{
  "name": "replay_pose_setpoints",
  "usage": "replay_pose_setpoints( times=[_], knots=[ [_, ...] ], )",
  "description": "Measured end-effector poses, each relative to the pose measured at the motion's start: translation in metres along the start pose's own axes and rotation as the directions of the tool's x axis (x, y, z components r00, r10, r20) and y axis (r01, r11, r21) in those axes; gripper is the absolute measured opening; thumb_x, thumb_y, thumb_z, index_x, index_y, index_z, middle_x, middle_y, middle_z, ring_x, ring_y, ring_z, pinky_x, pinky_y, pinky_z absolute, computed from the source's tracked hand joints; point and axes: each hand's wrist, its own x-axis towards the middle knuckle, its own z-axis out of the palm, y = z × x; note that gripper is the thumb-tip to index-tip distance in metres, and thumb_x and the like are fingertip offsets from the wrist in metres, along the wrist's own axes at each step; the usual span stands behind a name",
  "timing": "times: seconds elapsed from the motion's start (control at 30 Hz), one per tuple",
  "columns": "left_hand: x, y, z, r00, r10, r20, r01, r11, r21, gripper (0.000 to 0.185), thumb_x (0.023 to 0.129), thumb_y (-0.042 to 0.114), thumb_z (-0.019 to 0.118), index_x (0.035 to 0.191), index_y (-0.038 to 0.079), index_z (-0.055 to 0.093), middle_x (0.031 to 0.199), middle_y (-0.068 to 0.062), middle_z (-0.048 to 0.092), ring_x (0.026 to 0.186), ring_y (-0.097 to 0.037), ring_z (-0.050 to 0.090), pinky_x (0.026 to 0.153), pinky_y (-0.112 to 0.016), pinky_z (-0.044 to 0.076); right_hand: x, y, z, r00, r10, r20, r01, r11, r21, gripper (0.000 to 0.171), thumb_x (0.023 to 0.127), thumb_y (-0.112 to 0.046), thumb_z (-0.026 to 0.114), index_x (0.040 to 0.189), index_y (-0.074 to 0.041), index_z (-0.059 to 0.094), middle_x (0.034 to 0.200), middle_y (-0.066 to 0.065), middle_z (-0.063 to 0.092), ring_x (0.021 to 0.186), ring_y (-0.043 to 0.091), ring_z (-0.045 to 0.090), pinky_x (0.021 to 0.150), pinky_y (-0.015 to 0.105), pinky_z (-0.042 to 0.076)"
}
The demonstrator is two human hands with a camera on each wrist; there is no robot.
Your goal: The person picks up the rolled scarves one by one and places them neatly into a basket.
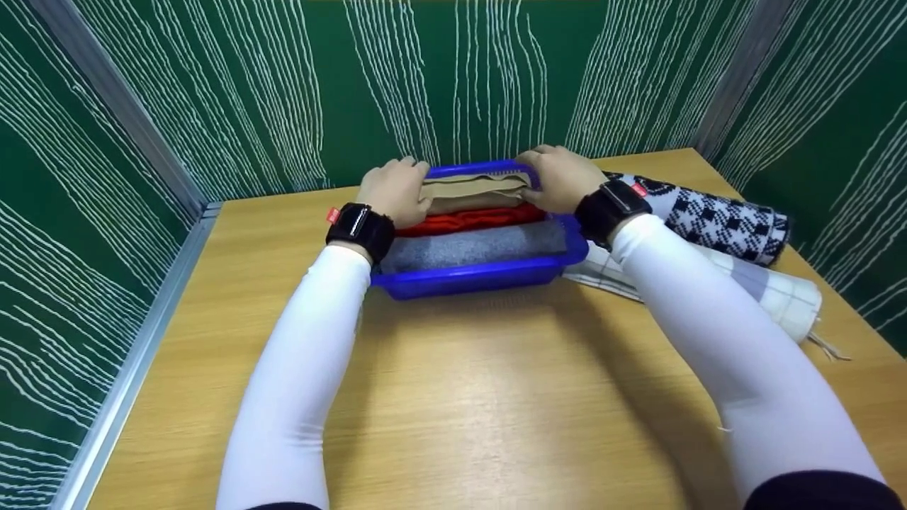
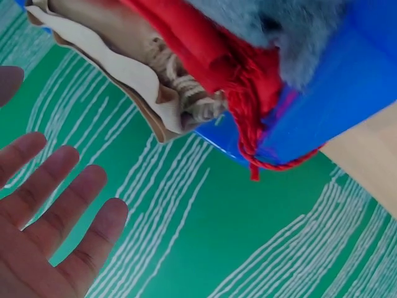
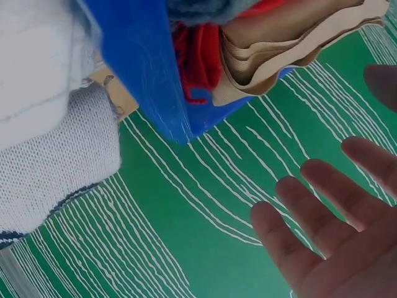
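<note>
A blue plastic basket (image 1: 475,278) holds rolled or folded cloths side by side: fuzzy grey (image 1: 475,243) nearest me, red (image 1: 460,221) in the middle, beige (image 1: 471,187) at the back. My left hand (image 1: 394,191) is at the basket's far left corner, beside the beige cloth. At the far right corner is my right hand (image 1: 565,178). Both wrist views show the fingers fairly straight and spread, with nothing gripped; whether the fingertips touch the cloth is unclear. Red fringe (image 2: 248,133) hangs over the basket's end in the left wrist view.
Right of the basket lie a rolled black-and-white patterned knit (image 1: 730,221) and a white checked cloth roll (image 1: 790,301) with fringe, partly behind my right arm. Green walls (image 1: 489,85) with white lines enclose the wooden table (image 1: 453,397) at the back and sides.
</note>
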Motion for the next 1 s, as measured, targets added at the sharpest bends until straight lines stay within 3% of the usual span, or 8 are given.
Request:
replay_pose_setpoints(
  times=[0.33, 0.57, 1.0],
  knots=[
    [-0.008, 0.01, 0.002, 0.999, 0.041, -0.02, -0.041, 0.999, -0.005, 0.051, 0.105, 0.033, 0.063, 0.147, 0.005, 0.06, 0.139, -0.017, 0.066, 0.127, -0.04, 0.064, 0.107, -0.057, 0.056, -0.02, 0.003, 0.001, 0.998, 0.003, -0.064, -0.003, 1.0, 0.009, 0.062, 0.101, -0.022, 0.07, 0.156, 0.001, 0.053, 0.157, 0.03, 0.054, 0.145, 0.051, 0.051, 0.122, 0.065, 0.043],
    [-0.013, 0.02, 0.006, 0.998, 0.057, -0.024, -0.057, 0.998, -0.013, 0.06, 0.105, 0.039, 0.064, 0.156, 0.008, 0.055, 0.149, -0.017, 0.063, 0.135, -0.039, 0.061, 0.112, -0.057, 0.053, -0.034, 0.01, 0.004, 0.994, -0.003, -0.107, 0.006, 1.0, 0.025, 0.062, 0.101, -0.024, 0.073, 0.155, 0.001, 0.054, 0.156, 0.03, 0.055, 0.146, 0.052, 0.05, 0.123, 0.065, 0.041],
    [-0.018, 0.037, 0.015, 0.996, 0.071, -0.052, -0.073, 0.997, -0.027, 0.062, 0.106, 0.043, 0.064, 0.157, 0.01, 0.054, 0.152, -0.015, 0.062, 0.139, -0.038, 0.061, 0.116, -0.057, 0.051, -0.052, 0.017, 0.007, 0.988, 0.02, -0.155, -0.008, 0.997, 0.078, 0.067, 0.099, -0.028, 0.077, 0.155, 0.001, 0.053, 0.157, 0.031, 0.054, 0.146, 0.054, 0.049, 0.124, 0.069, 0.038]
  ],
)
